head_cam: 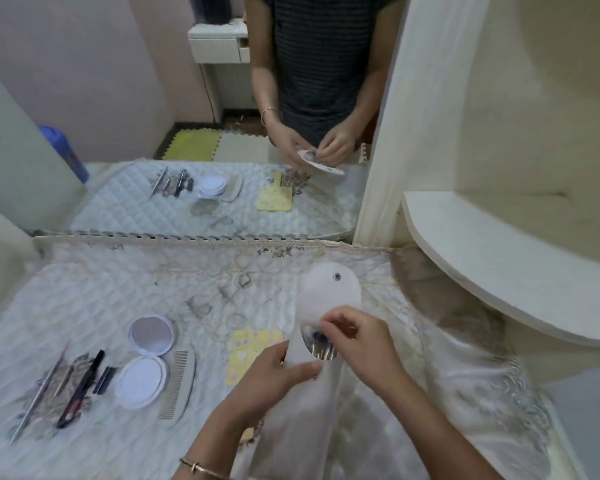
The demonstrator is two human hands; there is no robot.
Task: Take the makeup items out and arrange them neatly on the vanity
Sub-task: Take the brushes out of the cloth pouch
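Observation:
A white makeup pouch (pixel 326 292) with a snap flap stands open over the vanity (pixel 101 289). My left hand (pixel 278 372) grips its body below the mouth. My right hand (pixel 357 337) has its fingertips pinched at the mouth, where shiny thin items (pixel 321 348) show inside. Laid out at the left are an open round compact (pixel 146 355) with mirror, a white comb (pixel 179 382), a black pencil (pixel 82 389), a small dark tube (pixel 105 378) and a thin metal tool (pixel 37 396). A yellow card (pixel 248 355) lies beside my left hand.
A quilted white cloth covers the vanity. A mirror (pixel 205 116) at the back reflects the items and the person. A curved white shelf (pixel 499 258) juts out at the right. Lace trim hangs off the right edge.

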